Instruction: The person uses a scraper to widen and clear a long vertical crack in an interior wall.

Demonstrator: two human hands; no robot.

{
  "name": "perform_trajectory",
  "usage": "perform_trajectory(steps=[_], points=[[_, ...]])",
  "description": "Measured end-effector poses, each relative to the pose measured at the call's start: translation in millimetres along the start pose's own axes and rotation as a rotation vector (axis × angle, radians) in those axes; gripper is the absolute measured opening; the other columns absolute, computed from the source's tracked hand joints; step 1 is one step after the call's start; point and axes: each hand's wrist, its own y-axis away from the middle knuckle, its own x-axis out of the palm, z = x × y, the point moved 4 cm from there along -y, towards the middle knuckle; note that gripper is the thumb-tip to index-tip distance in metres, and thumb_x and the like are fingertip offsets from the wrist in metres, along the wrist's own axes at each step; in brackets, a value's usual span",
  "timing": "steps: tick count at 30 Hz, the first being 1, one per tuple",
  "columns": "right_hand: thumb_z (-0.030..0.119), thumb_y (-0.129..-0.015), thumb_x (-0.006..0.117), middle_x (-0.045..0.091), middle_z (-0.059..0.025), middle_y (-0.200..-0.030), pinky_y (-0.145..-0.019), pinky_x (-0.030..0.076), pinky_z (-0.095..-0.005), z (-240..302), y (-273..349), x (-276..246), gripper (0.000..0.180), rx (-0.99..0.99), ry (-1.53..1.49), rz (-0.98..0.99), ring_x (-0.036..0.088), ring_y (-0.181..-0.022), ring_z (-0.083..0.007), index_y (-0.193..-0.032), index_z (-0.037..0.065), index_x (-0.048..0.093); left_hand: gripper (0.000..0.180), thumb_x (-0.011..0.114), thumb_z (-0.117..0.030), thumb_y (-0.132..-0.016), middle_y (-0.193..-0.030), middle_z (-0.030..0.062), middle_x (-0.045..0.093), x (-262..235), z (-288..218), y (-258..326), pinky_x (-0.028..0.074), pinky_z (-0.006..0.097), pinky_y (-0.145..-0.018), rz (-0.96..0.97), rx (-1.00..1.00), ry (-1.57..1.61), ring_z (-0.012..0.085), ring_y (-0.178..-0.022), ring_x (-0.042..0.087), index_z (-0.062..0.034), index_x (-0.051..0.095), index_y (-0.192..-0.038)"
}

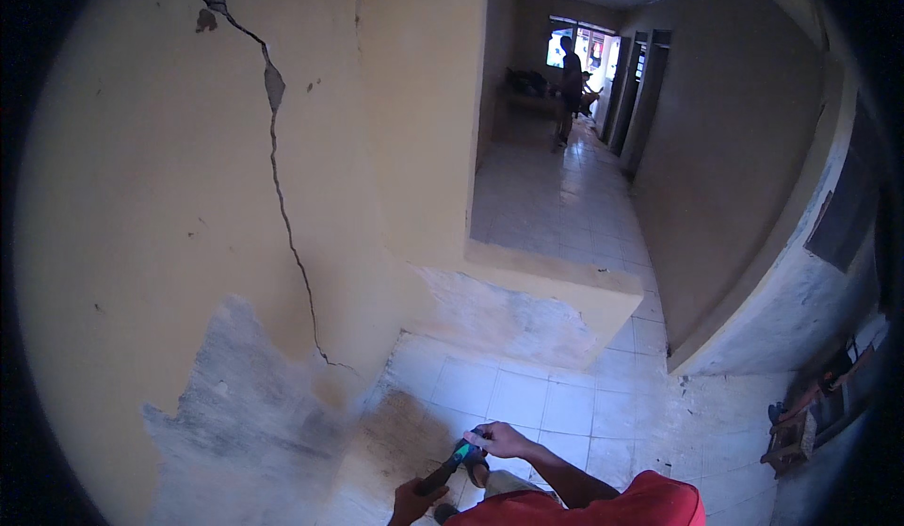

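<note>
Low in the view, my left hand [412, 501] is closed around the lower end of a long dark tool with a green part [439, 476]; its exact kind is too small to tell. My right hand [502, 440] has its fingers closed on the upper end, by the green section. The tool slants up from left to right between both hands, in front of my red shirt [603, 507]. My shoes show just beneath it, over the tiled floor.
A cracked, peeling yellow wall [188, 196] rises at left. Ahead, a low wall [556, 276] juts out beside a tiled corridor [565, 187]. Far down it a person [570, 83] stands, with another behind. At right, someone's limbs show by a wooden seat [791, 441].
</note>
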Motion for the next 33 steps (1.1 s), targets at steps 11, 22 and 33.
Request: perform_trajectory(steps=[11,22,33], points=[[0.039,-0.079,0.076,0.066,-0.0009,-0.082,-0.061,0.049,-0.0282,-20.4,-43.1,-65.9,0.035,0.134,-0.476,-0.215,0.060,-0.075,-0.0116,-0.089,0.007,0.066,0.052,0.081,-0.047,-0.069,-0.080,0.0104,0.071,11.2,-57.9,-84.3,0.051,0.034,-0.065,-0.009,0.041,0.106,0.0207,-0.070,0.067,-0.0019,0.071,-0.093],[0.024,-0.090,0.066,0.065,-0.0035,-0.089,-0.075,0.052,-0.0308,56.7,-222.0,-59.7,0.025,0.000,-0.991,0.008,0.063,-0.081,-0.0150,-0.102,0.002,0.065,0.039,0.082,-0.035,-0.073,-0.065,0.0025,0.064,-78.5,-121.5,-157.3,0.045,0.027,-0.055,-0.267,-0.239,0.287,0.0086,-0.058,0.056,-0.0001,0.067,-0.080],[0.032,-0.081,0.076,0.068,-0.0013,-0.084,-0.061,0.049,-0.0272,131.8,-231.2,40.3,0.032,-0.005,-0.617,0.268,0.062,-0.076,-0.0108,-0.097,0.005,0.069,0.030,0.075,-0.027,-0.082,-0.058,0.0041,0.058,-100.7,-21.3,-96.7,0.040,0.025,-0.045,-0.522,-0.429,0.763,0.0098,-0.048,0.053,-0.0015,0.061,-0.073]])
